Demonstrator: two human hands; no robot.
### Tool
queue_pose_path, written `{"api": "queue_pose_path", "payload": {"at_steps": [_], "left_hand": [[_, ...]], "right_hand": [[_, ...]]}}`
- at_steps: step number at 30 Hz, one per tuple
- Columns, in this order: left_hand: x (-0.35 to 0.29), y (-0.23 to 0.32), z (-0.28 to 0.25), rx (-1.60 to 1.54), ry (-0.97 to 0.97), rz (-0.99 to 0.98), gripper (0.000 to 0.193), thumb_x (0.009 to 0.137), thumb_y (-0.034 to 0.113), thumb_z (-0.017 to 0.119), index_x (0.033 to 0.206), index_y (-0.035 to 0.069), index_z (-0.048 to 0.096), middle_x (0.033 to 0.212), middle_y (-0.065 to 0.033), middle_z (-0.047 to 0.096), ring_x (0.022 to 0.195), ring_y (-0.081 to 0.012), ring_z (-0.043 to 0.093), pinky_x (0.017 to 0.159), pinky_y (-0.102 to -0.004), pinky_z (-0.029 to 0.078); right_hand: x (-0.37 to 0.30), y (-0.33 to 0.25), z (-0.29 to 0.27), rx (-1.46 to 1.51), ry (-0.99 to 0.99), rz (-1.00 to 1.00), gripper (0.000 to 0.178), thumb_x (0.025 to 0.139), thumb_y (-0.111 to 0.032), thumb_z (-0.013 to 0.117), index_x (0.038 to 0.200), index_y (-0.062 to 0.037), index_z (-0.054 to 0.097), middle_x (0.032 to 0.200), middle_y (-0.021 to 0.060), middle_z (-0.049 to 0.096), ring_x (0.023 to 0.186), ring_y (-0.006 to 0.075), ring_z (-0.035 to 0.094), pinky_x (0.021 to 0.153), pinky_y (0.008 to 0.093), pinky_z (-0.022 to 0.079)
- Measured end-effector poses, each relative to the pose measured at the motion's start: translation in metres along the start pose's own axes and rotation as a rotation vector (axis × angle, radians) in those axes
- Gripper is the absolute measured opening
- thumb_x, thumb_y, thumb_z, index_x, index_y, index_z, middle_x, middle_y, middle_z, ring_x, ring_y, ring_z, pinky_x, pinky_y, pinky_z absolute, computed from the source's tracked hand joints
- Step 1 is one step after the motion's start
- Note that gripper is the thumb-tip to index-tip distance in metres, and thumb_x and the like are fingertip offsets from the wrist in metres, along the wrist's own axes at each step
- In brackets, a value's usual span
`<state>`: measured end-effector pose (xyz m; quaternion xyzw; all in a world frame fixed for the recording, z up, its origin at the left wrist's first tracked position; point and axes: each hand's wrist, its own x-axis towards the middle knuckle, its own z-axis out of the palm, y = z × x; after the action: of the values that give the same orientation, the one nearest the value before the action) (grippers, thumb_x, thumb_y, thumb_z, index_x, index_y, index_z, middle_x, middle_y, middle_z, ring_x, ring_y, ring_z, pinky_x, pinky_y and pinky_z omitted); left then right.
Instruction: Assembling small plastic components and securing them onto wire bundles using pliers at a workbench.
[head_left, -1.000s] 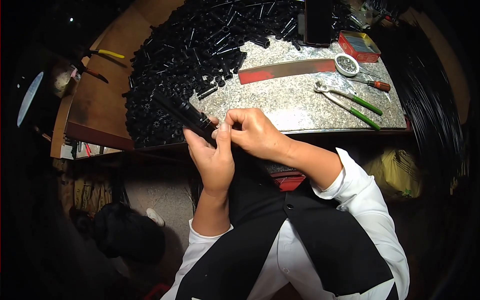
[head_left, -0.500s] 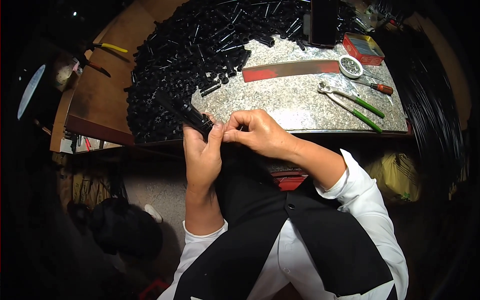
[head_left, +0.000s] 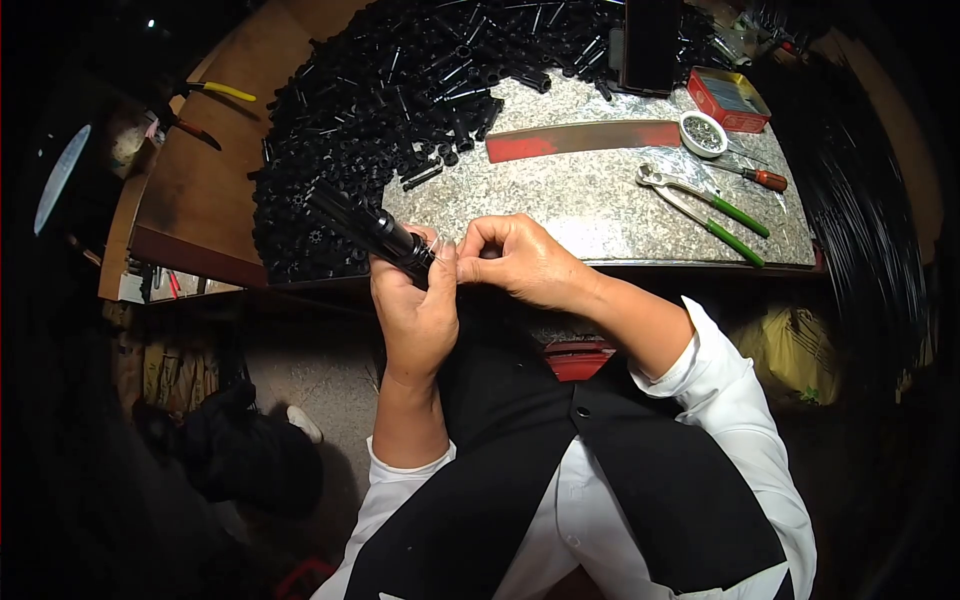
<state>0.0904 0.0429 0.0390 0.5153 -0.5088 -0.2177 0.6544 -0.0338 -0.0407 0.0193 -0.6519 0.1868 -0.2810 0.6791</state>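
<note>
My left hand is closed round a slim bundle of black rods with a round black collar, which looks like an umbrella frame. It slants up and left over the front edge of the bench. Beside the left thumb, a thin wire curves up from the frame. My right hand pinches with thumb and forefinger right against the left thumb, seemingly at the wire; the fingertips hide its end. Just beyond the frame lies a big heap of black tubular parts.
On the speckled benchtop lie a red-and-dark strip, green-handled pincers and a screwdriver. Behind them stand a white bowl of small metal bits, a red box and a dark phone-like slab. Long black rods hang at right.
My left hand has shifted slightly right and turned the umbrella frame a little, so its collar shows more. A curve of wire now shows by the thumb. My right hand stays pinched in nearly the same place.
</note>
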Motion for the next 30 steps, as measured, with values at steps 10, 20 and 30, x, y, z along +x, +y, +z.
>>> {"api": "queue_pose_path", "payload": {"at_steps": [10,20,30], "left_hand": [[-0.003,-0.001,0.008,0.116,-0.010,0.082,0.011,0.086,-0.003,0.054,0.096,-0.002,0.050,0.095,-0.0113,0.057,0.084,-0.0158,0.056,0.076,-0.0280,0.045],[0.005,-0.011,-0.001,-0.230,-0.046,-0.064,0.015,0.074,-0.006,0.063,0.088,-0.002,0.060,0.108,-0.0151,0.060,0.076,-0.0105,0.056,0.071,-0.0242,0.046],[0.001,-0.016,0.009,-0.474,-0.144,-0.132,0.015,0.090,0.003,0.055,0.085,0.004,0.041,0.065,-0.0079,0.049,0.051,-0.0162,0.051,0.053,-0.0332,0.049]], "right_hand": [[-0.008,0.000,-0.002,-0.035,0.013,-0.009,0.015,0.083,-0.011,0.069,0.081,-0.0008,0.059,0.084,0.0046,0.062,0.079,0.0083,0.055,0.072,0.0235,0.046],[-0.090,-0.045,-0.107,-0.967,0.363,-0.194,0.033,0.075,-0.014,0.074,0.098,0.0014,0.056,0.097,0.0124,0.061,0.089,0.0255,0.061,0.075,0.0318,0.049],[-0.156,-0.036,-0.174,-1.657,0.372,0.150,0.033,0.081,-0.031,0.065,0.085,0.0006,0.056,0.090,0.0172,0.057,0.089,0.0341,0.056,0.077,0.0427,0.046]]}}
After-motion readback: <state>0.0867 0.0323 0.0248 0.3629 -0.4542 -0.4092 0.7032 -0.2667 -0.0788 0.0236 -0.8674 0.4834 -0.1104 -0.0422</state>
